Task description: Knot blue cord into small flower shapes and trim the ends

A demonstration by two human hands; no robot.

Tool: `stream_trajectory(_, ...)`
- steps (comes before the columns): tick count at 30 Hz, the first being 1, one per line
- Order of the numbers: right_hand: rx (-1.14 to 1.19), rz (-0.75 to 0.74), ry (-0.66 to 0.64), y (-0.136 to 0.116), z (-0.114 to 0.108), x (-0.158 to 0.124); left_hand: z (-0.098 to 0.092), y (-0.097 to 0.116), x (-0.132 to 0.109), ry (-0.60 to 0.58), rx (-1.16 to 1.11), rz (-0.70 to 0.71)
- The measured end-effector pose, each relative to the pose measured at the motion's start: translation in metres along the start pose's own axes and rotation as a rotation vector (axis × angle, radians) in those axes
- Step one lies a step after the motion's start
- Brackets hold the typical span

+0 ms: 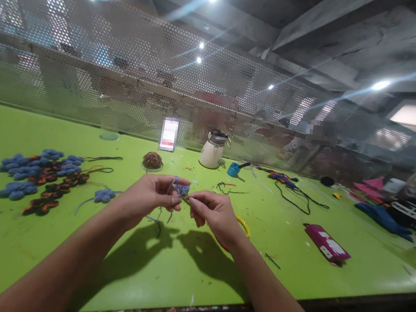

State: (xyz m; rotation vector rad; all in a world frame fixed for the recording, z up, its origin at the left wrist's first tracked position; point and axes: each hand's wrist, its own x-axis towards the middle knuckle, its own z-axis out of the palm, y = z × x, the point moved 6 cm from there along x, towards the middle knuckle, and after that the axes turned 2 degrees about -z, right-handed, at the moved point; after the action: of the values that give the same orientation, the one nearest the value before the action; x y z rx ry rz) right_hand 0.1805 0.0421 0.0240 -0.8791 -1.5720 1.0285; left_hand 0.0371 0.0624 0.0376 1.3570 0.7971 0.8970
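My left hand [158, 195] pinches a small piece of blue crochet work [181, 189], with blue yarn looped over a finger. Close against it, my right hand [212, 211] is closed on a thin crochet hook [186, 198] whose tip meets the stitches; most of the hook is hidden by the fingers. Loose yarn ends [160, 219] dangle below the left hand. Left of my left wrist lies a single blue crochet flower [105, 195] with a yarn tail. Farther left is a cluster of blue crochet flowers [22, 171] and dark orange-and-black crocheted pieces [50, 190].
A multicoloured yarn ball [152, 160], upright phone [169, 134], cream jug [211, 151] and blue pot [234, 169] stand behind my hands. To the right are a corded tool [282, 179] and maroon box [327, 243]. A yellow ring [243, 226] shows behind my right wrist. Perforated mesh [144, 85] borders the green table.
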Motion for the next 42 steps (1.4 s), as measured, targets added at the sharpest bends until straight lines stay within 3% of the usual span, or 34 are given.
stream_trajectory(5,0.033,0.101,-0.036,0.005,0.003,0.002,0.004,0.002,0.002,0.0,0.14,0.092)
stream_trajectory(9,0.271,0.178,-0.038,0.014,0.009,0.004,0.009,0.004,0.002,0.063,0.306,0.203)
stream_trajectory(12,0.445,0.179,0.019,0.016,0.015,0.003,0.01,0.003,0.002,0.083,0.247,0.224)
stream_trajectory(15,0.49,0.115,0.104,0.012,0.018,0.0,0.009,0.004,0.001,0.048,0.047,0.196)
stream_trajectory(21,0.129,-0.149,0.147,-0.001,0.008,-0.005,0.006,0.006,-0.005,-0.043,-0.316,0.071)
stream_trajectory(26,-0.375,-0.445,0.163,-0.027,-0.005,-0.012,0.0,0.005,-0.006,-0.057,-0.416,0.02)
stream_trajectory(29,-0.498,-0.582,0.141,-0.04,-0.005,-0.015,-0.005,0.004,-0.005,-0.018,-0.443,-0.008)
stream_trajectory(32,-0.458,-0.517,0.113,-0.038,-0.005,-0.013,-0.007,0.002,-0.003,0.007,-0.443,-0.041)
stream_trajectory(37,-0.038,-0.186,0.033,-0.01,-0.002,-0.006,-0.003,-0.002,0.0,-0.028,-0.416,-0.01)
stream_trajectory(42,0.105,-0.126,0.05,-0.002,-0.001,-0.002,-0.001,-0.004,0.001,-0.032,-0.405,-0.01)
